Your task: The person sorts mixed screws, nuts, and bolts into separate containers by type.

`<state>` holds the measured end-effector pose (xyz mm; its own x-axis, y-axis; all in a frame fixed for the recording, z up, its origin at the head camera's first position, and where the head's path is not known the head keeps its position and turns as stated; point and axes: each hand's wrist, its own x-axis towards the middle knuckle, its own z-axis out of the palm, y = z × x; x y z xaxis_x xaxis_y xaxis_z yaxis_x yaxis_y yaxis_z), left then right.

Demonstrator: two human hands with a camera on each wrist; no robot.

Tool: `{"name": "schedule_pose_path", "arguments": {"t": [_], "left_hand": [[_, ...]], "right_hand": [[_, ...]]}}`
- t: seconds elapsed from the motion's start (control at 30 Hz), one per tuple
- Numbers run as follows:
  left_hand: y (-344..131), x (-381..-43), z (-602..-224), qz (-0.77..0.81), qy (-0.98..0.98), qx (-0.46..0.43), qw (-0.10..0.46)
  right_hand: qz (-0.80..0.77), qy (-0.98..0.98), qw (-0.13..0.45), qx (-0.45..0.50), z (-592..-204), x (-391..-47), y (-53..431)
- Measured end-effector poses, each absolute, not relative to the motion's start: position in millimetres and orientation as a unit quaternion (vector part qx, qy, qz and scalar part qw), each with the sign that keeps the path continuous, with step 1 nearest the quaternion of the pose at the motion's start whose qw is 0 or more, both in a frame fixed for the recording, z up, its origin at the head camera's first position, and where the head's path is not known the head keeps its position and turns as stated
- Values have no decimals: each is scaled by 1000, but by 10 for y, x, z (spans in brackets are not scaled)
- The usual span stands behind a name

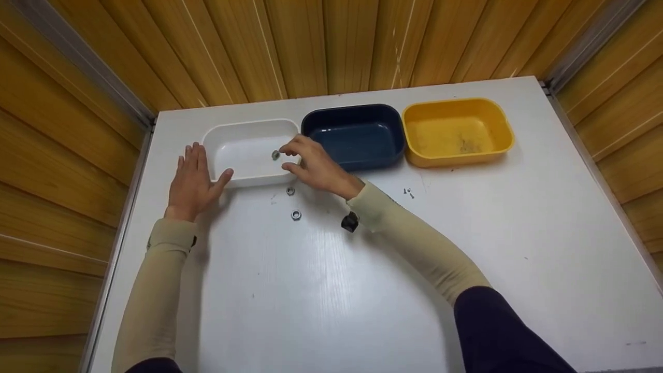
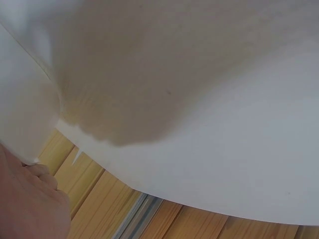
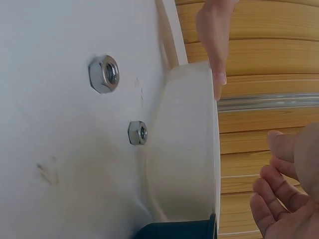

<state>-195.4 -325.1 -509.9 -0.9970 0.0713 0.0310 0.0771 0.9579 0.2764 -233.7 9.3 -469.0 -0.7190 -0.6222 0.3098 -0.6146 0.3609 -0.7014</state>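
Note:
My left hand (image 1: 190,181) lies along the left end of the white bin (image 1: 248,179), fingers straight and thumb spread at its near corner. Over the bin's right end is my right hand (image 1: 316,166), thumb and fingertips parted with nothing between them. Just left of those fingertips a hex nut (image 1: 275,155) shows against the bin's inside. Two more hex nuts sit on the table in front of the bin: a nearer one (image 1: 296,215) and another (image 1: 290,191) close to the wall. The right wrist view shows the right hand (image 3: 286,186) with loosely bent fingers above the rim.
A dark blue bin (image 1: 352,165) stands right of the white one, and a yellow bin (image 1: 456,159) with small bits inside stands beyond it. Several tiny screws (image 1: 409,192) lie on the white table (image 1: 331,290). Wood-look panels (image 1: 352,46) surround the table's back and sides.

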Motion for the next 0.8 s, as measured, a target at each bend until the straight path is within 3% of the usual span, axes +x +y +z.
{"name": "schedule_pose_path", "arguments": {"t": [0.3,0.8], "left_hand": [[-3228,-1944,-5108,-142,-989,-44,25],[-3250,-1947,-5116,-144,-989,-38,13]], "right_hand": [[-457,798,17,-392,-4848,-2091,192],[-464,782,158,-385,-5186,-1978,295]]}}
